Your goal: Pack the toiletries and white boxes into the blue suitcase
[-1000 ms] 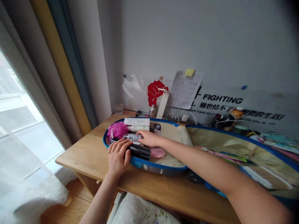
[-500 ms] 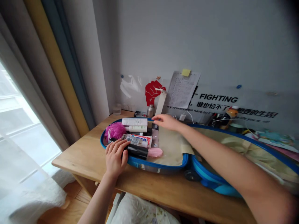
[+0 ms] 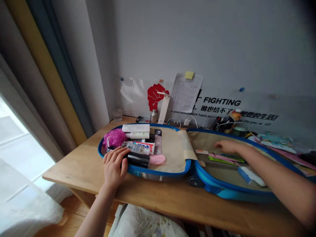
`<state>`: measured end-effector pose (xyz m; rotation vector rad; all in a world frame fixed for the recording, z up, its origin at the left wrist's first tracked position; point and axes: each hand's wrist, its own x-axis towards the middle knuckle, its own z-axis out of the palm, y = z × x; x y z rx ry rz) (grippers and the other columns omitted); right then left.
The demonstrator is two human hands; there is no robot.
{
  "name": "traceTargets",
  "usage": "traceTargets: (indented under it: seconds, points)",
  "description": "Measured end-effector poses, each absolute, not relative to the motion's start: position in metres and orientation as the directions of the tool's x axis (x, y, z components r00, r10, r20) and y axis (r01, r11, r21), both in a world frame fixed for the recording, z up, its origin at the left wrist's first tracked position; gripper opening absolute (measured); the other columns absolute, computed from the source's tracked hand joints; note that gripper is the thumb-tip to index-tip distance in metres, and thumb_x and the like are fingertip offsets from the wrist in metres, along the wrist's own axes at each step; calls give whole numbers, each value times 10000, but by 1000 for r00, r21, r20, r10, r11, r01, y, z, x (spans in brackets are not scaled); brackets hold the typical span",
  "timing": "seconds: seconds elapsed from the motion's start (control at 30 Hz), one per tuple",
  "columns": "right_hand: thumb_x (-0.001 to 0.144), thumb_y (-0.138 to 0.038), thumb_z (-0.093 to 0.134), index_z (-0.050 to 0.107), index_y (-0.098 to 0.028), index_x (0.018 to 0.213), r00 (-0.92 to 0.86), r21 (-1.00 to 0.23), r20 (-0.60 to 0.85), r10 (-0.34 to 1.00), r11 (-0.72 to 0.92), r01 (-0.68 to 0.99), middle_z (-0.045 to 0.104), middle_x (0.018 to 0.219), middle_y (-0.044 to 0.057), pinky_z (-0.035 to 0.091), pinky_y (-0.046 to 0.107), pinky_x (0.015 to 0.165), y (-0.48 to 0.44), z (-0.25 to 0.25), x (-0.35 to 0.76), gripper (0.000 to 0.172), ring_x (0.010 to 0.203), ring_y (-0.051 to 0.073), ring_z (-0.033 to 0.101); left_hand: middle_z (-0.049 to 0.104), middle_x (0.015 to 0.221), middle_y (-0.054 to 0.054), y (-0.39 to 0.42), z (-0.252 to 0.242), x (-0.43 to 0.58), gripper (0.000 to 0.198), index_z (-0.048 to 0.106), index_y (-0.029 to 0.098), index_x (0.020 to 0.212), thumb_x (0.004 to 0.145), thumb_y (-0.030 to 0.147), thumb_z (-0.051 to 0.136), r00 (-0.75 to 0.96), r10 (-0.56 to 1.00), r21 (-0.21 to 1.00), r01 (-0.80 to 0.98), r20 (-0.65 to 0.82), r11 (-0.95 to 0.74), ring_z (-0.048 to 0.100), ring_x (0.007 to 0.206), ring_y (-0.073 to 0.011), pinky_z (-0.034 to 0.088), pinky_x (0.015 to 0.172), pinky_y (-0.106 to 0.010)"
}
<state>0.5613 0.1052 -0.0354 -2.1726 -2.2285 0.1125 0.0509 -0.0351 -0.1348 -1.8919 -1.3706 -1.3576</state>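
Observation:
A blue suitcase lies open on a wooden desk. Its left half holds toiletries: a pink bath puff, a white box, tubes and a black bottle. My left hand rests flat on the suitcase's near left rim, fingers spread against the black bottle. My right hand reaches into the right half, palm down, over flat pink and green packets. Motion blurs its fingers; nothing shows in its grip.
Against the wall behind the suitcase stand a small metal bottle, a white pump bottle, cables and clutter. A red fist sticker and pinned papers hang above. Curtains and a window are at the left. Bedding lies below the desk's front edge.
My right hand has left the toiletries, swung over the back of the left half, and now lies in the right half. My left hand has stayed on the rim.

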Motion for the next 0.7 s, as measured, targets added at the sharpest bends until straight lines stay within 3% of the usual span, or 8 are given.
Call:
traceTargets:
  seconds: [0.1, 0.3, 0.53, 0.7]
  points:
    - [957, -367, 620, 664, -185, 1068, 90, 87, -234, 968, -72, 994, 681, 1071, 49, 575, 310, 807, 103, -43, 580, 218, 914, 135, 658, 747, 1143, -72, -35, -135, 51, 341, 703, 226, 1138, 1003, 297, 397, 22, 478, 200, 890, 878, -409, 644, 1124, -252, 384, 1007, -401]
    - [965, -330, 609, 687, -256, 1034, 197, 232, -408, 892, -107, 967, 668, 1194, 66, 549, 298, 901, 104, -39, 585, 128, 1055, 146, 639, 747, 1149, -70, -36, -134, 51, 339, 693, 231, 1160, 1002, 290, 398, 27, 479, 196, 891, 878, -410, 646, 1131, -254, 388, 1002, -407]
    - [983, -349, 575, 700, -201, 939, 249, 178, -531, 810, -181, 967, 717, 1038, 49, 566, 277, 818, 94, -37, 580, 199, 878, 104, 665, 748, 1149, -66, -36, -136, 51, 338, 701, 232, 1155, 1002, 295, 407, 11, 492, 218, 888, 870, -405, 643, 1139, -252, 388, 1005, -407]
    - [975, -326, 592, 691, -213, 852, 245, 115, -474, 846, -216, 970, 720, 970, 31, 560, 252, 802, 89, -40, 578, 195, 832, 90, 652, 745, 1160, -69, -36, -136, 51, 345, 706, 231, 1150, 1002, 302, 403, 5, 496, 226, 885, 868, -406, 640, 1145, -252, 389, 1010, -409]
